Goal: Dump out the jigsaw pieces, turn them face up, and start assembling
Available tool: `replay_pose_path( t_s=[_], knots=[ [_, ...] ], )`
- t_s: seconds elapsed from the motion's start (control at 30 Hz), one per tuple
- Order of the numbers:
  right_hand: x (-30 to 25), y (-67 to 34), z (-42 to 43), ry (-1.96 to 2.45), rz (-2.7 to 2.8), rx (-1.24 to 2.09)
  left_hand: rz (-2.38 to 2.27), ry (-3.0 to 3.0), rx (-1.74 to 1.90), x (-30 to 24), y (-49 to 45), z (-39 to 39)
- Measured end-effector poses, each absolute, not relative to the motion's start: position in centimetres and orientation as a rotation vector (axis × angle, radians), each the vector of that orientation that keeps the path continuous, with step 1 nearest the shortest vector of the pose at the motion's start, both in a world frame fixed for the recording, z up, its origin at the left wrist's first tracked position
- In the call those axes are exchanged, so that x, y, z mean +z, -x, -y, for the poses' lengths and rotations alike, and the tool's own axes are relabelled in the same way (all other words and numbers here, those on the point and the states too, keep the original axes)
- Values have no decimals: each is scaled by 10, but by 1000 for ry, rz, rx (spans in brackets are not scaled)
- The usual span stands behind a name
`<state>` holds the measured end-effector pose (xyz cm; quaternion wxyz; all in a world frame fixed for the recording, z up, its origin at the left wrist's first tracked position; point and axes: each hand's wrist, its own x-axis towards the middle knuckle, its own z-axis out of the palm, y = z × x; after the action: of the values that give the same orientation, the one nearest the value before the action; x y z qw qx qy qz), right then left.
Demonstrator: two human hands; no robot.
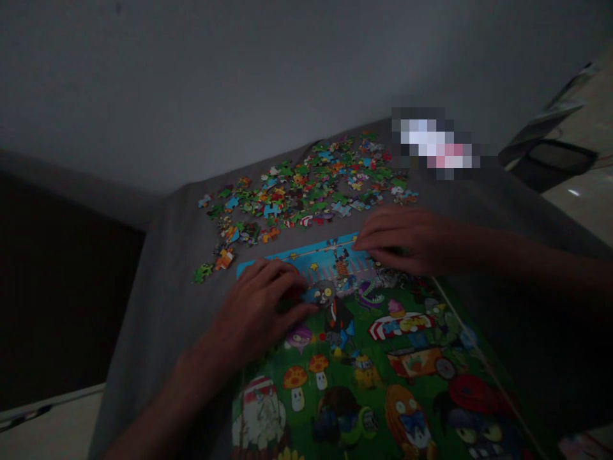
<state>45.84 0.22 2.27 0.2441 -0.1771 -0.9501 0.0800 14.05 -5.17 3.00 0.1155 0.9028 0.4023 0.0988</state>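
Observation:
A partly assembled jigsaw puzzle (364, 364) with bright cartoon plants and zombies lies on a grey cloth (163, 306), its green picture filling the lower middle of the view. My left hand (253, 313) rests on the puzzle's upper left part, its thumb reaching toward a round grey-headed piece (320, 294). Whether that piece is gripped, I cannot tell. My right hand (397, 239) lies on the puzzle's blue top edge with curved fingers and holds nothing visible. Beyond both hands spreads a loose heap of several multicoloured puzzle pieces (297, 188).
The grey cloth drapes over the table's edges and meets a white wall (191, 83) at the back. A pixelated blurred patch (433, 145) sits at the far edge. A dark object (550, 163) stands on the pale floor at right; darkness fills the left.

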Motion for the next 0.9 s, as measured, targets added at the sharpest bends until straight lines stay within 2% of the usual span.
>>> replay_pose_path(
  t_s=[0.3, 0.6, 0.9],
  knots=[
    [25, -427, 47, 386, 2871, 150, -1303, -2676, 604, 42, -118, 38],
    [48, -483, 14, 610, 2922, -73, -1338, -2691, 615, 38, -113, 32],
    [51, -501, -3, 735, 2970, -117, -1343, -2686, 620, 37, -110, 30]
  ],
)
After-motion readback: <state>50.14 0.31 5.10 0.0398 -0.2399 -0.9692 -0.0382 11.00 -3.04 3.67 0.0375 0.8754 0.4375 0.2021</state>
